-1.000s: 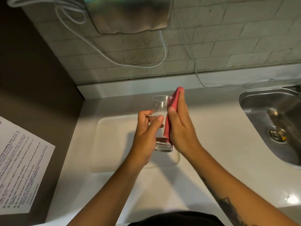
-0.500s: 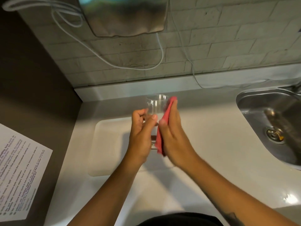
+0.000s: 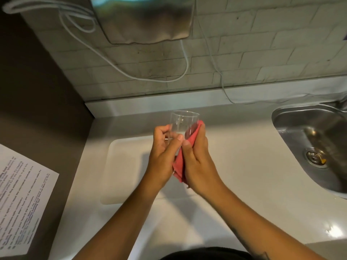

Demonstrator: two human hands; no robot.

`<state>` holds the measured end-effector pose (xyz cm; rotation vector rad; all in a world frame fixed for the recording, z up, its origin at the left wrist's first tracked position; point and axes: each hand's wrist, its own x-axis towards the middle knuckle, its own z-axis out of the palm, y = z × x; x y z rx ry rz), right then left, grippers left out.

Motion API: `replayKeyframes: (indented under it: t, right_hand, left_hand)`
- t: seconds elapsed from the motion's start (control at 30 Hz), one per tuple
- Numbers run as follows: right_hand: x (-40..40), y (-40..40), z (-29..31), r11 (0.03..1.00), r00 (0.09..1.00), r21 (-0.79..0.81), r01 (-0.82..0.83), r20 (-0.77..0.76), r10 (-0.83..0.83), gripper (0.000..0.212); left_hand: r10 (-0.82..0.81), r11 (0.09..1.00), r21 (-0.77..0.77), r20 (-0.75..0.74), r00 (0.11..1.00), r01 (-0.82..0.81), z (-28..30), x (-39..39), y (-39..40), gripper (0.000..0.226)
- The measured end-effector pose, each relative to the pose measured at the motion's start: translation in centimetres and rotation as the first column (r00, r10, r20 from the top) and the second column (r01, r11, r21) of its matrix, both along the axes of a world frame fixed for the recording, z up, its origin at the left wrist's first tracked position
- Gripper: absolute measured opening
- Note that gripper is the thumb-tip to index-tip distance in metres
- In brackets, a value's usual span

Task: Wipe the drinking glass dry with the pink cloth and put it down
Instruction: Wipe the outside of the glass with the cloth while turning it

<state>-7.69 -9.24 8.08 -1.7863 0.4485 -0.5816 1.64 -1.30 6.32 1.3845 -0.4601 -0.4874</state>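
step: wiping, still mid-job I'd say. The drinking glass (image 3: 183, 126) was held up off the counter (image 3: 244, 166), mouth pointing away from the person, so nothing had been put down yet.
left hand: the left hand (image 3: 163, 156) was pinching the glass, thumb on the near side and fingers curled round the far-left side.
right hand: the right hand (image 3: 197, 162) was pressed flat against the glass's right side with the pink cloth (image 3: 180, 166) sandwiched in between, and the cloth's tail hung down between the two palms.
where: glass was above the back edge of the pale tray (image 3: 124, 169), well left of the sink (image 3: 308, 136).
next move: probably a turn of the glass in the left hand so the cloth reaches the rest of the wall, maybe the inside too, then base down on the tray or counter. Can't tell how wet it was.
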Motion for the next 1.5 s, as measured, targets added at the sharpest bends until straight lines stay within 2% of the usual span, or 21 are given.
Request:
replayKeyframes:
  t: [0.07, 0.17, 0.23, 0.33, 0.5, 0.6, 0.67, 0.8, 0.87, 1.03, 1.13, 1.2, 1.33, 1.5]
  right_hand:
    - [1.0, -1.6, 0.6, 0.995, 0.999, 0.09, 0.052, 0.002, -0.053, 0.023]
    - [1.2, -2.4, 0.9, 0.989, 0.998, 0.135, 0.062, 0.019, -0.065, 0.042]
    - [0.0, -0.8, 0.0, 0.989, 0.998, 0.142, -0.035, 0.062, 0.027, 0.049]
    - [-1.4, 1.3, -1.1, 0.984, 0.991, 0.129, -0.126, 0.065, 0.119, 0.046]
    - [0.7, -2.5, 0.5, 0.978, 0.998, 0.2, 0.053, 0.034, -0.061, 0.045]
    - [-0.2, -1.6, 0.1, 0.984, 0.999, 0.178, -0.026, 0.036, 0.02, 0.06]
    - [-1.3, 0.0, -1.0, 0.983, 0.995, 0.155, -0.1, 0.024, 0.097, 0.069]
    - [-1.2, -1.5, -1.3, 0.913, 0.979, 0.355, -0.2, 0.041, 0.198, 0.086]
    - [-1.1, -2.6, -1.1, 0.884, 0.965, 0.396, -0.248, 0.023, 0.261, 0.09]
    - [-1.8, -2.2, -1.7, 0.92, 0.971, 0.322, -0.225, -0.003, 0.239, 0.082]
    - [-1.9, -2.1, -1.7, 0.95, 0.973, 0.219, -0.221, -0.011, 0.229, 0.077]
    - [-1.8, -1.8, -1.5, 0.969, 0.976, 0.134, -0.207, -0.033, 0.213, 0.075]
    - [-0.8, -1.8, -0.9, 0.991, 0.991, 0.047, -0.125, -0.034, 0.127, 0.068]
    - [1.5, -3.5, 0.8, 0.982, 0.997, 0.188, 0.017, 0.074, -0.031, 0.054]
  left_hand:
    - [0.002, 1.0, 0.006, -0.05, 0.999, -0.001, -0.7, -0.4, 0.0, 0.03]
    - [0.003, 1.0, -0.026, -0.14, 0.99, -0.006, -0.8, -0.9, 0.0, 0.03]
    - [0.024, 0.998, -0.05, -0.157, 0.987, -0.032, 0.0, -0.4, -0.1, 0.028]
    - [0.022, 0.998, -0.053, -0.163, 0.986, -0.031, 1.0, 0.5, -0.2, 0.027]
    - [-0.094, 0.992, -0.106, -0.216, 0.972, 0.072, 0.3, -0.8, -0.1, 0.019]
    - [-0.04, 0.99, -0.141, -0.216, 0.976, 0.009, 0.4, -0.5, -0.2, 0.02]
    - [0.011, 0.992, -0.12, -0.178, 0.984, -0.032, 0.7, 0.2, -0.4, 0.026]
    - [0.029, 0.999, 0.018, -0.09, 0.995, -0.028, 0.7, 0.4, -0.5, 0.031]
    - [0.06, 0.995, 0.089, -0.06, 0.996, -0.054, 0.5, 0.1, -0.5, 0.033]
    - [0.159, 0.978, 0.119, 0.116, 0.98, -0.172, 0.4, -0.2, -0.4, 0.041]
    - [0.105, 0.982, 0.139, 0.174, 0.979, -0.13, 0.6, -0.5, -0.1, 0.057]
    - [0.078, 0.987, 0.127, 0.127, 0.989, -0.094, 0.7, -0.6, 0.0, 0.061]
    - [0.046, 0.997, 0.059, 0.037, 0.998, -0.048, 1.0, -0.8, -0.1, 0.048]
    - [-0.016, 1.0, -0.023, -0.132, 0.991, 0.013, 0.7, -1.6, -0.8, 0.034]
